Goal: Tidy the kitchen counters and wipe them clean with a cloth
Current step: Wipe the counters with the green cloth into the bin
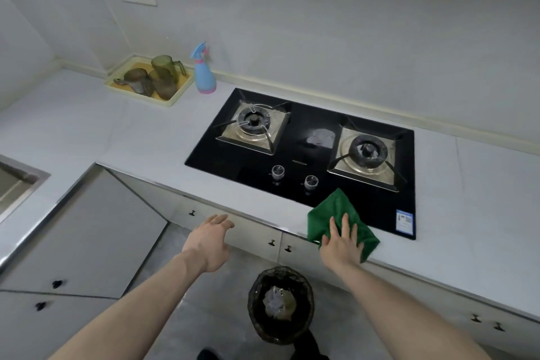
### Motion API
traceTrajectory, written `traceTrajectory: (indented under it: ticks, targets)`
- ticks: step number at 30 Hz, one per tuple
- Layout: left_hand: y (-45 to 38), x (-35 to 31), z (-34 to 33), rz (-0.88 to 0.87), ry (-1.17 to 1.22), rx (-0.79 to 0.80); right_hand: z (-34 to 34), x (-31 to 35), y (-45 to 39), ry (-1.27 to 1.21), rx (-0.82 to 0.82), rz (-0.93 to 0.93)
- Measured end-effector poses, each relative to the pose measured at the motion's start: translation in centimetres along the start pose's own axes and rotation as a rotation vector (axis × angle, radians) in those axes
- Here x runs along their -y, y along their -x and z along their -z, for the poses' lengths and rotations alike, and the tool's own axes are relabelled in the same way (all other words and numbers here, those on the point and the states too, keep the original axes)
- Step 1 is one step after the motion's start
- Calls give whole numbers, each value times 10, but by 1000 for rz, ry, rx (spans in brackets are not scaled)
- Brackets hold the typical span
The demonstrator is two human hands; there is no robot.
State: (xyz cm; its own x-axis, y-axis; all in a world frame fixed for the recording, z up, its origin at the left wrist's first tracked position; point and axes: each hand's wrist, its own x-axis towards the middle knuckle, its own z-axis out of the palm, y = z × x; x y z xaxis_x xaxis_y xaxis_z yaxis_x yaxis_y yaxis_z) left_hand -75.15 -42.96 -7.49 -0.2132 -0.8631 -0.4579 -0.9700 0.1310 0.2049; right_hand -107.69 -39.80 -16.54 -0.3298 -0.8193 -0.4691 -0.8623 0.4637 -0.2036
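Green cloth (336,215) lies at five o'clock, straddling the counter (122,131) edge and hob (304,152) corner; right hand (342,242) presses it flat-fingered. Left hand (209,240) hovers spread, holding nothing, at seven o'clock.

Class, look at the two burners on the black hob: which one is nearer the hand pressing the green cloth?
The right-hand burner. It sits just beyond the green cloth under the right hand; the other burner lies farther left.
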Motion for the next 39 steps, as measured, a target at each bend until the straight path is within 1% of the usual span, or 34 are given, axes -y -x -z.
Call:
traceTrajectory:
  ticks: [3, 6, 9, 12, 15, 18, 20, 22, 26, 31, 33, 39]
  targets:
    - [12, 46, 5, -14, -12, 2, -13, 36, 7, -31, -20, -87]
    - [28, 98, 12, -13, -36, -6, -26, 85, 12, -39, -3, -103]
    - [39, 139, 20, 2, -47, -4, -32, 139, 15, -35, 46, -59]
    - [50, 174, 30, 28, -41, -9, -37, 195, 20, -1, 138, 51]
    - [46, 188, 40, 26, -36, -19, -36, 221, 19, 9, 200, 68]
    - [37, 196, 53, 5, -37, -28, -38, 229, 15, 17, 196, 50]
    - [27, 199, 59, -10, -39, -22, -42, 235, 13, 51, 182, 84]
    - [17, 199, 66, -24, -41, -15, -49, 245, 11, 110, 155, 177]
    - [-17, 210, 88, -43, -35, -29, -62, 287, -7, 189, 72, 398]
    - [-60, 245, 126, -6, -36, -20, -60, 337, -40, 294, 0, 572]
    - [-72, 260, 139, 20, -24, -27, -50, 351, -54, 313, -1, 553]
    - [-97, 316, 162, 125, 28, -30, -22, 400, -104, 272, 97, 457]
